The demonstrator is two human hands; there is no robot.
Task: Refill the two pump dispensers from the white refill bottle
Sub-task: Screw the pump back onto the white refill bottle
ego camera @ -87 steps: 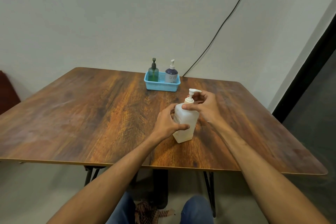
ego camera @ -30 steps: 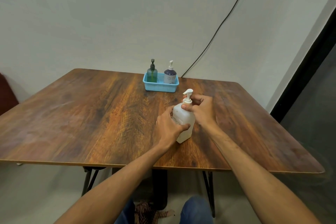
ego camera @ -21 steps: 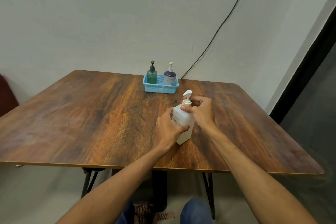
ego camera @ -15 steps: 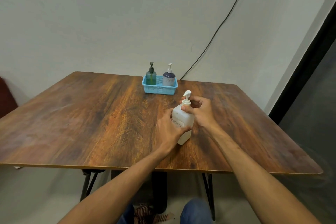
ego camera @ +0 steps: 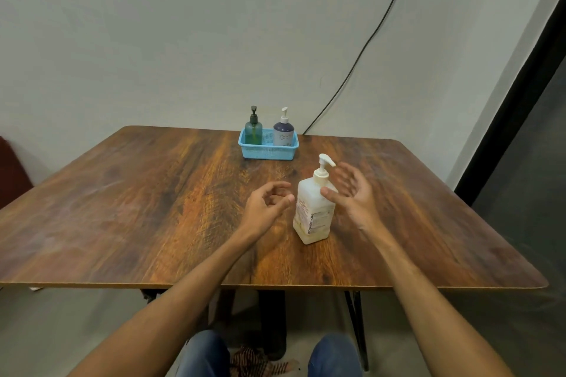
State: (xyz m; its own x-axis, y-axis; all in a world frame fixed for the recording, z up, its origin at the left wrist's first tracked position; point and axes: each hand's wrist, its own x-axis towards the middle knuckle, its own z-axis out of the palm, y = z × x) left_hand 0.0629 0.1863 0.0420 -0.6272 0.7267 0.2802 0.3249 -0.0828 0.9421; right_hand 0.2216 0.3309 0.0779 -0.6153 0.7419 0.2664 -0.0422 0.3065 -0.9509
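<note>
Between empty, loose-fingered left hand (ego camera: 266,206) and right hand (ego camera: 352,196), squarish plastic bottle (ego camera: 312,219) on grained wooden table (ego camera: 147,208)

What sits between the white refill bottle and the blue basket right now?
Nothing: in the head view, only bare wooden table lies between the white refill bottle and the blue basket.

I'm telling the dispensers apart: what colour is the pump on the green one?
Dark, near black; the pump shows best in the head view.
</note>
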